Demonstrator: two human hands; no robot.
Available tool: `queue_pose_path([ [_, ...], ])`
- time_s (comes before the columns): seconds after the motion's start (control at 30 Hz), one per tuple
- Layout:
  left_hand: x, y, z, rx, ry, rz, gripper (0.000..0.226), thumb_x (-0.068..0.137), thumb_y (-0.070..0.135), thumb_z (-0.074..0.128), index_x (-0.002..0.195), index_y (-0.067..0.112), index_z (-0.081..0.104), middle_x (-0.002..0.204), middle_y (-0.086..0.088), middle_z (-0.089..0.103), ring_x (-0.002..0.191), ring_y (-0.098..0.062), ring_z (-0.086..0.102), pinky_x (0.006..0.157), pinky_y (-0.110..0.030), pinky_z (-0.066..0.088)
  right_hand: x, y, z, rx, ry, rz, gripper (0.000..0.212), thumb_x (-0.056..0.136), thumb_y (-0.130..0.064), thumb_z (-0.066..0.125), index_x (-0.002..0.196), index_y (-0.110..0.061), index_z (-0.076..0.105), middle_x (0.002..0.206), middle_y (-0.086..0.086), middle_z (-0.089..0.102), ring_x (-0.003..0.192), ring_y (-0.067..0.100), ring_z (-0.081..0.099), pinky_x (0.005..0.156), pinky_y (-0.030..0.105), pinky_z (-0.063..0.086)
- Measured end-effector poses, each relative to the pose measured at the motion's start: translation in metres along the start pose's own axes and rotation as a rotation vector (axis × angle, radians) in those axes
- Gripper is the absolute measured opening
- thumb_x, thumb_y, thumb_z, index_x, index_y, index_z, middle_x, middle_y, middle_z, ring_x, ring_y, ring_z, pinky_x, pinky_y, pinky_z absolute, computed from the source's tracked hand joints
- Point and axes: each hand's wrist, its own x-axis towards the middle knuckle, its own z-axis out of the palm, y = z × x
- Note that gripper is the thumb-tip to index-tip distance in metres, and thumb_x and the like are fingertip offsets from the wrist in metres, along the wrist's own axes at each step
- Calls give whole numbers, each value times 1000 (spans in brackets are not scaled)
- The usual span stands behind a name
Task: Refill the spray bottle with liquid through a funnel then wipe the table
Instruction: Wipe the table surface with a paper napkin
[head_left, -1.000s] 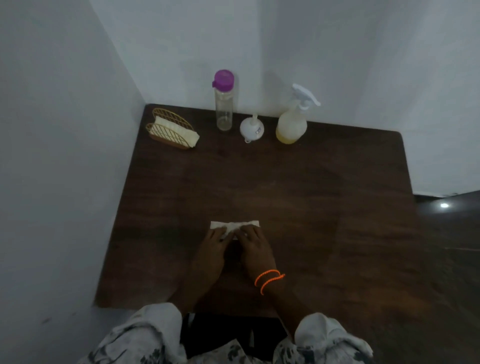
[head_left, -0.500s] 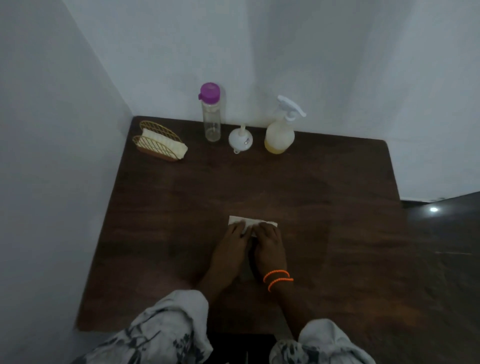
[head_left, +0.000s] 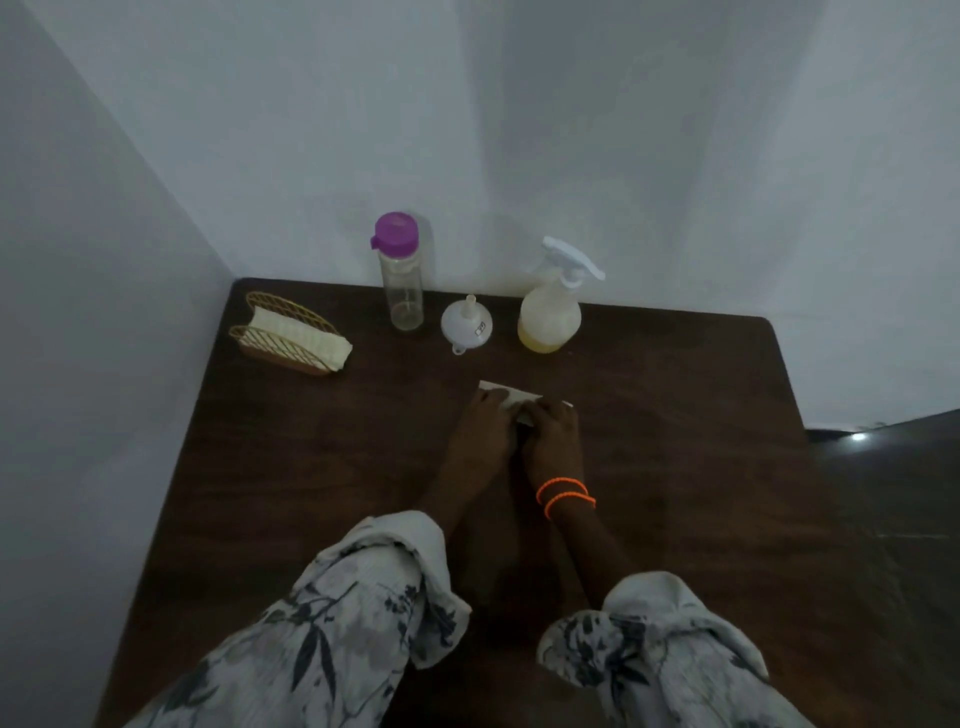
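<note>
A folded white napkin lies flat on the dark wooden table. My left hand and my right hand press down on it side by side, covering most of it. Behind them, by the wall, stands the spray bottle with its white trigger head on and pale yellow liquid inside. A white funnel rests upside down to its left. Further left stands a clear bottle with a purple cap, which looks empty.
A wicker holder with white napkins sits at the table's back left corner. Walls close in on the left and behind. The table's right edge drops to a dark floor.
Both hands have slid the napkin away from me across the table, toward the funnel and spray bottle. The camera has tilted up and forward with them.
</note>
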Motion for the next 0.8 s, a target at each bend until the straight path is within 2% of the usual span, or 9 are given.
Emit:
queue_pose_path([
  [0.07, 7, -13, 1, -97, 21, -56, 44, 87, 24, 45, 103, 3, 79, 110, -21, 75, 104, -39, 71, 96, -47, 56, 10, -10, 4, 3, -13, -12, 45, 70, 2, 55, 113, 0, 70, 119, 25, 62, 113, 42, 52, 100, 40, 44],
  [0.13, 8, -23, -8, -165, 53, -123, 39, 96, 21, 49, 121, 4, 74, 130, -22, 67, 125, -40, 59, 112, -44, 43, 17, -23, 10, 7, -32, -23, 43, 72, 2, 55, 112, 0, 70, 117, 24, 62, 111, 42, 53, 98, 43, 47],
  [0.2, 5, -38, -11, -195, 77, -146, 35, 99, 15, 58, 130, 5, 68, 139, -20, 61, 135, -37, 50, 118, -43, 33, 21, -38, 16, 7, -57, -30, 39, 78, 3, 57, 115, -1, 69, 120, 24, 61, 114, 41, 52, 99, 47, 48],
  [0.27, -1, -55, -16, -200, 104, -164, 35, 98, 18, 60, 132, 7, 67, 140, -17, 62, 137, -32, 49, 120, -43, 33, 24, -55, 23, -4, -91, -49, 38, 84, 2, 57, 121, -3, 67, 128, 22, 59, 122, 38, 49, 105, 47, 44],
  [0.37, -8, -82, -26, -186, 120, -192, 43, 98, 29, 50, 134, 12, 65, 143, -13, 60, 140, -28, 47, 122, -43, 32, 30, -80, 36, -12, -120, -79, 38, 88, -2, 55, 124, -6, 65, 134, 20, 56, 127, 35, 44, 109, 45, 40],
  [0.47, -12, -105, -42, -193, 139, -208, 39, 96, 21, 59, 132, 10, 68, 141, -16, 60, 136, -32, 49, 118, -48, 38, 36, -107, 48, -8, -129, -86, 34, 89, -3, 55, 120, -7, 66, 130, 20, 57, 125, 36, 45, 108, 44, 40],
  [0.53, -15, -119, -48, -171, 133, -219, 38, 94, 20, 61, 131, 11, 68, 142, -17, 60, 134, -34, 49, 116, -48, 40, 37, -123, 54, -11, -129, -96, 31, 91, -5, 55, 119, -7, 67, 128, 20, 58, 124, 37, 46, 108, 38, 34],
  [0.67, -31, -136, -51, -134, 131, -214, 45, 94, 32, 50, 127, 10, 70, 140, -19, 61, 135, -39, 49, 119, -50, 34, 28, -139, 62, 15, -113, -130, 32, 94, -8, 52, 124, -7, 65, 136, 18, 54, 130, 35, 43, 111, 36, 32],
  [0.8, -60, -144, -40, -125, 127, -220, 54, 89, 41, 46, 122, 7, 74, 135, -23, 64, 128, -44, 56, 113, -57, 42, 4, -145, 68, 12, -159, -156, 39, 91, -12, 45, 123, -4, 65, 135, 22, 54, 128, 38, 45, 111, 41, 35],
])
